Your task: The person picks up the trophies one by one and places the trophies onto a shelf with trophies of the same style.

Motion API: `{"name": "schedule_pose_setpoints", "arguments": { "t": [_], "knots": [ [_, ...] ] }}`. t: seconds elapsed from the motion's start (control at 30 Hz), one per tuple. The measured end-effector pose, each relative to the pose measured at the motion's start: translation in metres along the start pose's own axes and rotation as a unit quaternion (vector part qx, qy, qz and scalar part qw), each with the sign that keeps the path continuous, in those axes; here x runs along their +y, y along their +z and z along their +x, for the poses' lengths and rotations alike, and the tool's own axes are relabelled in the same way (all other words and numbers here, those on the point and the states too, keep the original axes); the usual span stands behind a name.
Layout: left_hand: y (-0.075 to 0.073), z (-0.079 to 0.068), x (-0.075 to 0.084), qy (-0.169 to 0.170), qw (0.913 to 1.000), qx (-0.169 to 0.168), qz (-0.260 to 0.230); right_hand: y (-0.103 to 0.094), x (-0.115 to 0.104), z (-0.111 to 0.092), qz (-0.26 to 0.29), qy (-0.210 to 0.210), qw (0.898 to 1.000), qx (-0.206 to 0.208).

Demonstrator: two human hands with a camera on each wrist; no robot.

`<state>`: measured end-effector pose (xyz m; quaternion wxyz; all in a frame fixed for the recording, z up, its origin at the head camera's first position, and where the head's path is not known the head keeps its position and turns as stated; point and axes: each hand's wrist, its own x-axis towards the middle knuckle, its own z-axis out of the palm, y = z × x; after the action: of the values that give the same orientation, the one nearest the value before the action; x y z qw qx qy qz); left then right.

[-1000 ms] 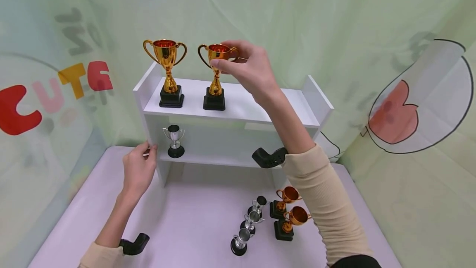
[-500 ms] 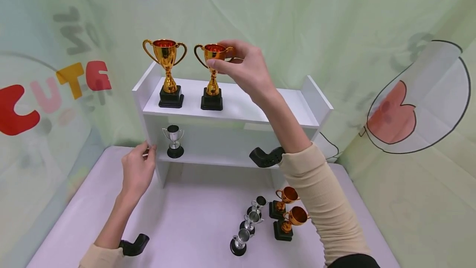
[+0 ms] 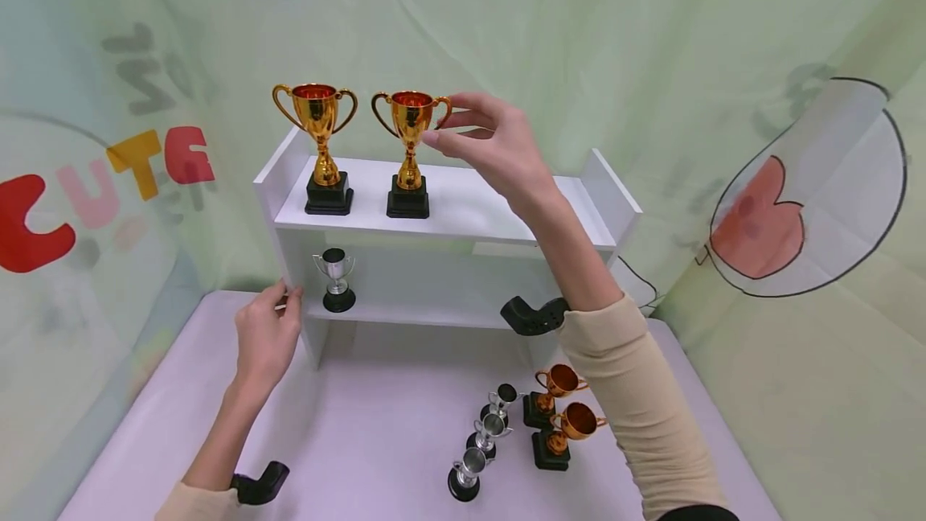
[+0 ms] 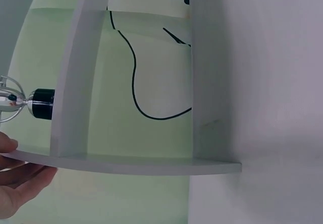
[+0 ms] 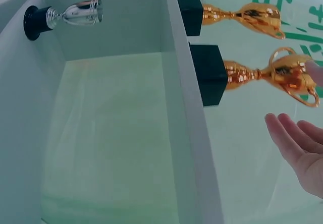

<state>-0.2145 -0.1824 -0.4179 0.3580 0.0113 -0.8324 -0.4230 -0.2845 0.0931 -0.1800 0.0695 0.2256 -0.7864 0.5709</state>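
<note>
A gold trophy cup (image 3: 410,115) stands upright on the top board of a white shelf (image 3: 492,207). My right hand (image 3: 499,143) is beside its right handle, fingers spread off the cup; in the right wrist view, the thumb tip overlaps the bowl while the other fingers (image 5: 290,133) are apart from it. Another gold trophy (image 3: 317,115) stands to its left. On the board below, at the left end, is a small silver trophy (image 3: 335,268) with a round black base. My left hand (image 3: 268,336) pinches the shelf's left side panel between thumb and fingers.
On the table (image 3: 383,441) in front, several small silver trophies (image 3: 473,461) stand in a row. Two gold trophies (image 3: 579,420) are right of them, near my right forearm. A printed cloth (image 3: 651,38) hangs behind, and a thin cable (image 3: 644,273) runs by the shelf's right side.
The second gold trophy has slid slightly left along the top board. My right hand has let go of it and drawn back to the right. The left hand stays on the side panel.
</note>
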Motion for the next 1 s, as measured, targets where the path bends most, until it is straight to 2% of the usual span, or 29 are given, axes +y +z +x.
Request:
{"name": "schedule_pose_setpoints", "arguments": {
  "t": [0.2, 0.33, 0.6, 0.87, 1.0],
  "knots": [
    [0.0, 0.002, -0.001, 0.001, 1.0, 0.003, -0.002, -0.019, 0.007, -0.017, -0.04, 0.013, 0.999, 0.024],
    [0.0, 0.005, -0.001, 0.004, 1.0, 0.001, -0.006, -0.031, 0.008, -0.031, -0.064, 0.005, 0.997, 0.054],
    [-0.001, 0.0, -0.001, -0.004, 0.9999, -0.011, -0.006, -0.051, 0.022, -0.077, -0.061, -0.012, 0.993, 0.104],
    [-0.003, 0.0, -0.001, -0.003, 0.9999, -0.009, -0.004, -0.055, 0.042, -0.117, -0.057, -0.07, 0.993, 0.082],
    [-0.004, 0.0, -0.001, -0.004, 0.9999, -0.012, -0.004, -0.058, 0.051, -0.138, -0.038, -0.098, 0.992, 0.064]
  ]
}}
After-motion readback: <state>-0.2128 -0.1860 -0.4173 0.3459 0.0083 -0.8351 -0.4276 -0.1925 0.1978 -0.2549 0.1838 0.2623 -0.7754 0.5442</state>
